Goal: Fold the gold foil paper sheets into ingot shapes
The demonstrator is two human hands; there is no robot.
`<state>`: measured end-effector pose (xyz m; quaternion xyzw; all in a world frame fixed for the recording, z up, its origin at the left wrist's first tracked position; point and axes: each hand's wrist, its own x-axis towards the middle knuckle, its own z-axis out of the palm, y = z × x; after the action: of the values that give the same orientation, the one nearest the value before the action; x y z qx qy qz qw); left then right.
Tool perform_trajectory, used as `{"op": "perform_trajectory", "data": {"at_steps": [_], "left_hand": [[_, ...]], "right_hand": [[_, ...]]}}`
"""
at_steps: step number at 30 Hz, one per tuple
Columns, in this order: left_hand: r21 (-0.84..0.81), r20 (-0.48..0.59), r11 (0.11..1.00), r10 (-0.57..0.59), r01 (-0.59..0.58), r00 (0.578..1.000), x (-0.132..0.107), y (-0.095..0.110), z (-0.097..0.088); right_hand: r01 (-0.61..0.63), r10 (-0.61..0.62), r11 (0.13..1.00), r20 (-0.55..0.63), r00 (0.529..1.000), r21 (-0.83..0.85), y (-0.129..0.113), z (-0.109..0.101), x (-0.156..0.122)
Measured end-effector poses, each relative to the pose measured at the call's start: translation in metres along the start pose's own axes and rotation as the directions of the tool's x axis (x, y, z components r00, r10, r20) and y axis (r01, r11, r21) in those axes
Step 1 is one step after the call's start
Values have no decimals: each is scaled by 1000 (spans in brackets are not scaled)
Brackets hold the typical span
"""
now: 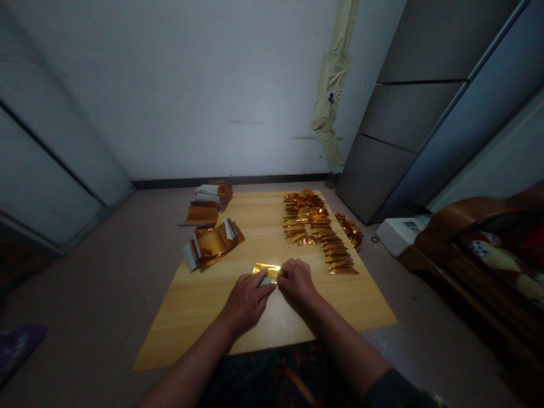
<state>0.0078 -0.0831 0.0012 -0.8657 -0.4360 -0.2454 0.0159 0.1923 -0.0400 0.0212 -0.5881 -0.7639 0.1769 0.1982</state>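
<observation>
Hands at work on the board: the left hand and right hand pinch a gold foil sheet between them, over a pale wooden board. At 11 o'clock, stacked foil bundles. At 1 o'clock, a long row of folded foil strips; just beyond, a loose foil pile at the board's edge.

Two bare hands hold one gold foil sheet; the pale wooden board carries three silver-edged foil stacks at left and one long gold strip row at right, with one gold pile just off its edge.
</observation>
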Motion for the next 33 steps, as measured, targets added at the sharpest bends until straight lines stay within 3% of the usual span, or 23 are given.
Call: {"op": "perform_trajectory", "data": {"at_steps": [7,18,23,29,33], "left_hand": [[10,38,1000,-13,13,999,0,1,-1],[21,28,1000,1,-2,1000,-1,0,1],[18,32,1000,-7,6,999,-1,-1,2],[-13,40,1000,-25,25,999,0,2,-1],[-22,64,999,-45,46,997,2,1,-3]], "right_hand": [[-82,82,993,-6,997,-87,-9,-3,0],[-195,194,978,-9,981,-70,-4,-11,1],[-234,233,972,35,972,26,-6,-19,6],[-183,184,982,31,982,-41,-15,-15,3],[-52,53,997,19,998,-62,-13,-11,0]]}}
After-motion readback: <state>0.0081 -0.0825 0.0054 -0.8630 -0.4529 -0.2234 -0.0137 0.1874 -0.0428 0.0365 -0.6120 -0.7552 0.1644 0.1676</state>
